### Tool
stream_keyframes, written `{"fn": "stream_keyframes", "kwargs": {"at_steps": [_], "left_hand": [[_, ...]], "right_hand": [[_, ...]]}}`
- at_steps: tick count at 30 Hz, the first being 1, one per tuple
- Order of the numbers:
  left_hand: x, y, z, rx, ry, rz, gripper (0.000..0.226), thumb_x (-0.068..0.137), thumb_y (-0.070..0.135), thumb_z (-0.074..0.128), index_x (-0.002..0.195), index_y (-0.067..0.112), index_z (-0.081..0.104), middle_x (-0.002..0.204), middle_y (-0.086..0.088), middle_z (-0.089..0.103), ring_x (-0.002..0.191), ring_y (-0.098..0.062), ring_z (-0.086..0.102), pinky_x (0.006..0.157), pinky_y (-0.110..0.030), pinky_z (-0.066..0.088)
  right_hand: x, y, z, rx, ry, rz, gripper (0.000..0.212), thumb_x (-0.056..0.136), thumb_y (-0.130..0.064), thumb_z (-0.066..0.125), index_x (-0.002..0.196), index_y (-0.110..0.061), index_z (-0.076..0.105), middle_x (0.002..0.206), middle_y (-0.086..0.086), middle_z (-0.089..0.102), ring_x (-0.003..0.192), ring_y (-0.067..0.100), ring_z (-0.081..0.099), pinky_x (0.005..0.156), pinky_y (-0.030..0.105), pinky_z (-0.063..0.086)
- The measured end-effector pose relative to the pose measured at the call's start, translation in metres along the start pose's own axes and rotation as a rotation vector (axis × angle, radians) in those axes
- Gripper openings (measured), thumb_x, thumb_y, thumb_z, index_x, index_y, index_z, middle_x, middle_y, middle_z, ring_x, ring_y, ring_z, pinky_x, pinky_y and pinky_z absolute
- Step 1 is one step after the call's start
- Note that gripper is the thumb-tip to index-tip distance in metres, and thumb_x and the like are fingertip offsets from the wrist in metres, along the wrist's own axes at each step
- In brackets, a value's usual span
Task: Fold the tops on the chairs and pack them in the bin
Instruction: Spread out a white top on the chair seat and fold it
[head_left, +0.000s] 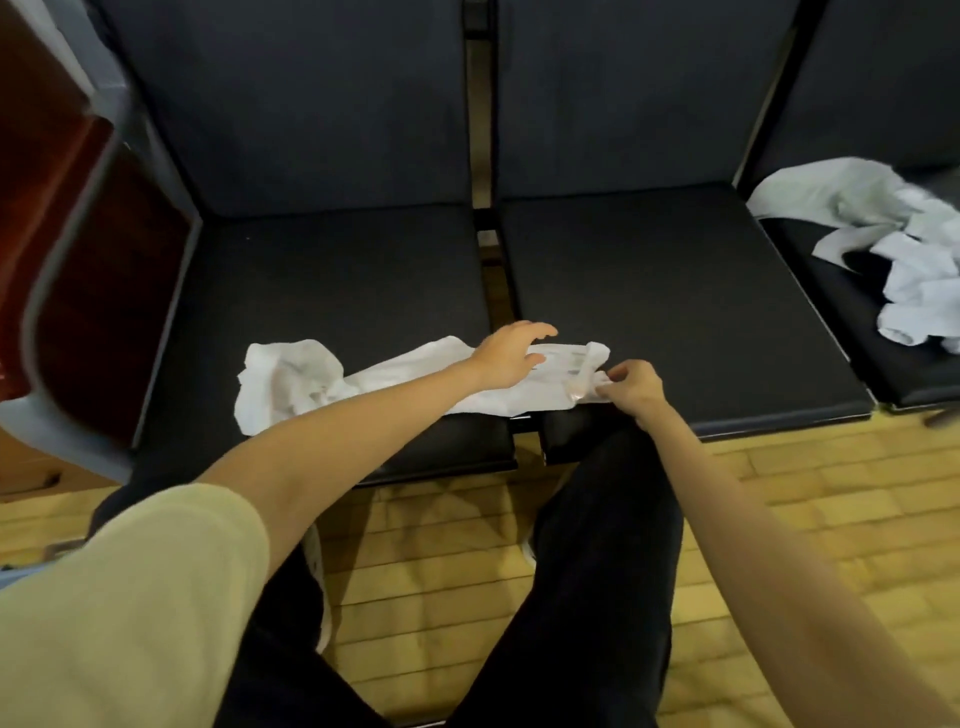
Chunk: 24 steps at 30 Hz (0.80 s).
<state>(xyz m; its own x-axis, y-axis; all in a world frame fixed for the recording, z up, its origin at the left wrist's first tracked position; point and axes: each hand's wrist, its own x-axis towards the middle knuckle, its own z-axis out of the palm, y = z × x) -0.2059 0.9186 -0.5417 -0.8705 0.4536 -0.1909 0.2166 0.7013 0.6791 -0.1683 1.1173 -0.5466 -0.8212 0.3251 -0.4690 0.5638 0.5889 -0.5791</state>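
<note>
A white top (415, 379) lies stretched across the near edges of two dark chairs (675, 291). The left hand (506, 358) rests on it with fingers spread, while the right hand (636, 389) pinches its right end. More white tops (893, 249) are piled on the far right chair.

White top (332, 382) lies crumpled along the front edges of two dark chairs (332, 291), spanning the gap between them. Left hand (506, 356) rests flat on the top, fingers spread. Right hand (636, 387) pinches its right end. Pile of white tops (883, 228) sits on a third chair's (852, 322) seat, at the far right. Bin (67, 249) at left edge, blurred.
</note>
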Motion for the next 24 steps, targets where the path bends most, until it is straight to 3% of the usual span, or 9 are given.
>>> {"fn": "stream_keyframes", "kwargs": {"at_steps": [2, 5, 9, 14, 17, 20, 22, 24], "left_hand": [[0.024, 0.012, 0.011, -0.007, -0.036, 0.011, 0.046, 0.095, 0.011, 0.056, 0.140, 0.015, 0.047, 0.139, -0.008, 0.049, 0.125, -0.024, 0.048, 0.102, -0.038, 0.042], [0.054, 0.024, 0.024, 0.077, -0.141, 0.049, 0.050, 0.095, 0.010, 0.055, 0.143, 0.021, 0.044, 0.136, -0.010, 0.047, 0.125, -0.026, 0.046, 0.102, -0.037, 0.041], [0.070, 0.031, 0.031, 0.328, -0.293, 0.138, 0.039, 0.093, 0.016, 0.052, 0.130, 0.030, 0.053, 0.133, -0.007, 0.039, 0.120, -0.027, 0.037, 0.097, -0.042, 0.039], [0.068, 0.028, 0.005, 0.604, -0.116, 0.303, 0.014, 0.093, 0.018, 0.052, 0.103, 0.015, 0.061, 0.130, -0.005, 0.045, 0.112, -0.025, 0.045, 0.091, -0.038, 0.041], [0.049, 0.023, -0.028, 0.549, -0.059, 0.313, 0.014, 0.088, 0.023, 0.057, 0.077, 0.015, 0.055, 0.124, -0.003, 0.050, 0.106, -0.021, 0.047, 0.089, -0.036, 0.039], [0.021, 0.019, -0.060, 0.341, -0.035, 0.214, 0.020, 0.085, 0.021, 0.062, 0.068, 0.011, 0.057, 0.110, -0.006, 0.060, 0.097, -0.019, 0.056, 0.081, -0.036, 0.045], [-0.001, 0.016, -0.078, 0.152, -0.003, 0.092, 0.028, 0.090, 0.021, 0.058, 0.069, 0.002, 0.058, 0.085, -0.009, 0.061, 0.076, -0.019, 0.057, 0.067, -0.033, 0.045], [-0.025, 0.014, -0.092, 0.023, 0.031, 0.020, 0.033, 0.095, 0.021, 0.052, 0.069, 0.000, 0.053, 0.069, -0.009, 0.048, 0.060, -0.016, 0.044, 0.056, -0.026, 0.035]], "right_hand": [[0.000, 0.003, 0.000, 0.029, -0.009, 0.003, 0.023, 0.089, -0.012, 0.063, 0.105, 0.005, 0.062, 0.092, 0.014, 0.059, 0.090, 0.026, 0.058, 0.082, 0.036, 0.048], [0.003, 0.009, -0.002, 0.077, 0.016, -0.028, 0.028, 0.087, -0.010, 0.062, 0.100, 0.014, 0.063, 0.091, 0.028, 0.062, 0.086, 0.036, 0.060, 0.070, 0.031, 0.041], [0.003, 0.012, -0.006, 0.161, 0.003, -0.017, 0.021, 0.084, -0.006, 0.060, 0.105, -0.006, 0.064, 0.100, 0.009, 0.062, 0.092, 0.021, 0.057, 0.079, 0.032, 0.048], [-0.002, 0.010, -0.010, 0.240, -0.046, -0.060, 0.025, 0.090, -0.005, 0.047, 0.093, -0.009, 0.071, 0.085, 0.000, 0.060, 0.085, 0.017, 0.055, 0.071, 0.029, 0.047], [-0.010, 0.008, -0.015, 0.385, -0.033, -0.023, 0.022, 0.091, -0.004, 0.051, 0.081, -0.006, 0.070, 0.076, 0.005, 0.060, 0.071, 0.016, 0.054, 0.058, 0.025, 0.043], [-0.027, 0.003, -0.026, 0.446, -0.121, -0.095, 0.011, 0.088, -0.009, 0.062, 0.085, -0.003, 0.070, 0.080, 0.013, 0.061, 0.067, 0.013, 0.052, 0.061, 0.023, 0.044], [-0.039, -0.003, -0.033, 0.338, -0.200, -0.228, 0.007, 0.084, -0.008, 0.067, 0.089, -0.006, 0.071, 0.084, 0.016, 0.065, 0.073, 0.014, 0.057, 0.068, 0.025, 0.048], [-0.048, -0.009, -0.034, 0.150, -0.168, -0.373, 0.012, 0.082, -0.004, 0.069, 0.092, -0.009, 0.072, 0.087, 0.017, 0.068, 0.079, 0.018, 0.062, 0.076, 0.029, 0.052]]}}
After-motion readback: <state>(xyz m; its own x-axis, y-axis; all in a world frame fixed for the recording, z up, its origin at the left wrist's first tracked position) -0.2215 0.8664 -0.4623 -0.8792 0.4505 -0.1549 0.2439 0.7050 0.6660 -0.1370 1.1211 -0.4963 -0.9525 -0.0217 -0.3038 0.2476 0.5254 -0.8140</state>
